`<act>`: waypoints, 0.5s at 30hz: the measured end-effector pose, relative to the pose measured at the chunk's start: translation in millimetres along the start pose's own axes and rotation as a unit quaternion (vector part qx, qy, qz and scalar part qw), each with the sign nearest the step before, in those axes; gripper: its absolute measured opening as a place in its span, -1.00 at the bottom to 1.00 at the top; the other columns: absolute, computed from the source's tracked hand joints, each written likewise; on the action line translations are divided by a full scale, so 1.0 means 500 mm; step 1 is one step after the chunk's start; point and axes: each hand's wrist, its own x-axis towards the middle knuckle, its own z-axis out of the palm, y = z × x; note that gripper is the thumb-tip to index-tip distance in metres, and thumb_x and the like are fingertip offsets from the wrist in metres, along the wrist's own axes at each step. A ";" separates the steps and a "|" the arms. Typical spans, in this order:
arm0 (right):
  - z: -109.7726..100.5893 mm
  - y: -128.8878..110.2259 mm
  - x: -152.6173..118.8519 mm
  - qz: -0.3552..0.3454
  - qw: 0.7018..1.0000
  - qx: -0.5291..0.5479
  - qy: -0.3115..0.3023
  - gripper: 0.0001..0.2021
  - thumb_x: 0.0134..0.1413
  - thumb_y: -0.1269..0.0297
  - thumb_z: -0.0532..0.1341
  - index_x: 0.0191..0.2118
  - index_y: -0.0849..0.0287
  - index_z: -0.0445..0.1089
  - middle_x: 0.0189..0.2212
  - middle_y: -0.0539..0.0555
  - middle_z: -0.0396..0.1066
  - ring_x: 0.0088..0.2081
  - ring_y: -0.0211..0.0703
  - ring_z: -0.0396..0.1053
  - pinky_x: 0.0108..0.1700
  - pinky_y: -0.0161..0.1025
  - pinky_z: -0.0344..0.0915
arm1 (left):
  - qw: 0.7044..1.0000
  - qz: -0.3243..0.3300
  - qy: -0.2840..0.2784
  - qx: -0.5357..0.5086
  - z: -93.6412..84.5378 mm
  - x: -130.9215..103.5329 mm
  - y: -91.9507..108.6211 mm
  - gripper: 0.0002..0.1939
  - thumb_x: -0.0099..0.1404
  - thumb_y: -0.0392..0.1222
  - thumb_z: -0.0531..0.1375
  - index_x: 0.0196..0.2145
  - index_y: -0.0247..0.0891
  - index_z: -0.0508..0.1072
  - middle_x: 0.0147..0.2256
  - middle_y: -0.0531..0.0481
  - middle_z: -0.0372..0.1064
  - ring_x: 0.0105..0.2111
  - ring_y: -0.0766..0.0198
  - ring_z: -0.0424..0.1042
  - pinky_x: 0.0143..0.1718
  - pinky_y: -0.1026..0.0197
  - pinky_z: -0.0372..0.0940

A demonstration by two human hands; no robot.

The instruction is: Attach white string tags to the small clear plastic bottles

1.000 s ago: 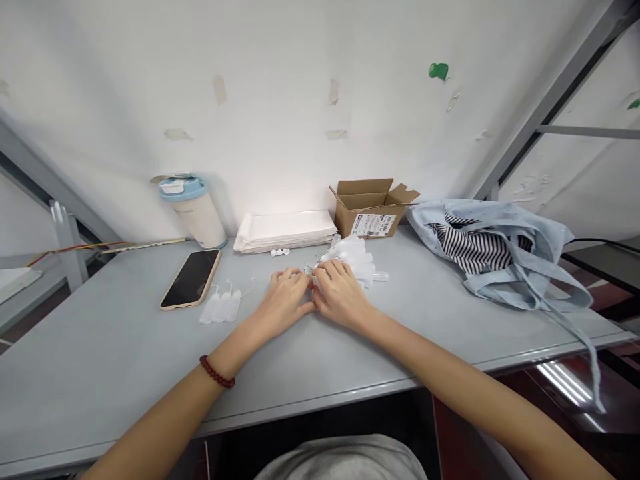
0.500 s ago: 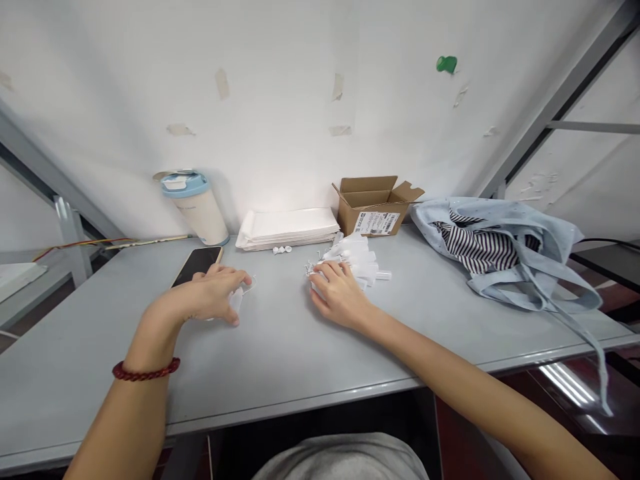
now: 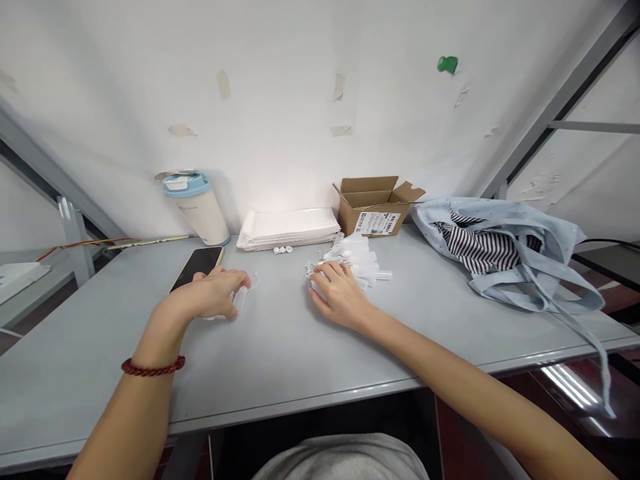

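Note:
My left hand (image 3: 217, 293) is curled over a small, white, translucent strip-like piece (image 3: 241, 301), with thumb and fingers at its sides. A thin white thread loops out from it onto the table; most of the piece is hidden under the palm. My right hand (image 3: 343, 295) rests with bent, spread fingers on the left part of a fanned pile of similar white pieces (image 3: 367, 267). Thread ends stick out at the pile's left, near those fingertips. What lies beneath the right fingers is hidden.
A phone (image 3: 197, 265) lies beside my left hand. Behind stand a cup with blue lid (image 3: 203, 210), a stack of white envelopes (image 3: 290, 227), small white bits (image 3: 283, 250) and an open cardboard box (image 3: 377, 210). A blue cloth bag (image 3: 505, 247) lies right on the grey table (image 3: 280, 360).
My left thumb and fingers have drawn closer together around the white piece, and the hand has shifted slightly. My right hand stays in place on the pile.

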 end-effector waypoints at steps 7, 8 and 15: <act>-0.002 0.000 0.001 0.002 1.000 0.023 0.009 -0.76 0.18 0.33 0.04 -0.13 0.31 0.37 -0.09 0.30 0.39 -0.03 0.08 0.23 -0.07 0.00 0.14 | 0.997 0.004 -0.070 0.012 -0.020 -0.011 0.050 -0.51 -0.12 -0.09 0.18 -0.14 -0.12 0.43 -0.25 -0.08 0.40 -0.15 -0.13 0.36 -0.10 -0.05 0.21; -0.003 0.001 0.001 0.001 0.999 0.032 0.017 -0.76 0.18 0.34 0.04 -0.13 0.31 0.37 -0.10 0.30 0.39 -0.04 0.08 0.24 -0.07 -0.01 0.15 | 0.997 0.014 -0.070 0.008 -0.023 -0.013 0.056 -0.51 -0.09 -0.08 0.18 -0.12 -0.12 0.42 -0.23 -0.08 0.39 -0.13 -0.11 0.35 -0.08 -0.04 0.20; -0.017 -0.009 0.007 0.080 0.954 0.272 0.097 -0.81 0.17 0.29 0.09 -0.19 0.23 0.38 -0.21 0.20 0.44 -0.13 -0.05 0.36 -0.11 -0.11 0.28 | 0.969 0.213 0.098 -0.079 -0.016 -0.017 0.122 -0.56 0.14 -0.05 0.19 -0.01 -0.12 0.27 0.03 -0.05 0.28 0.08 0.02 0.17 0.08 -0.02 0.09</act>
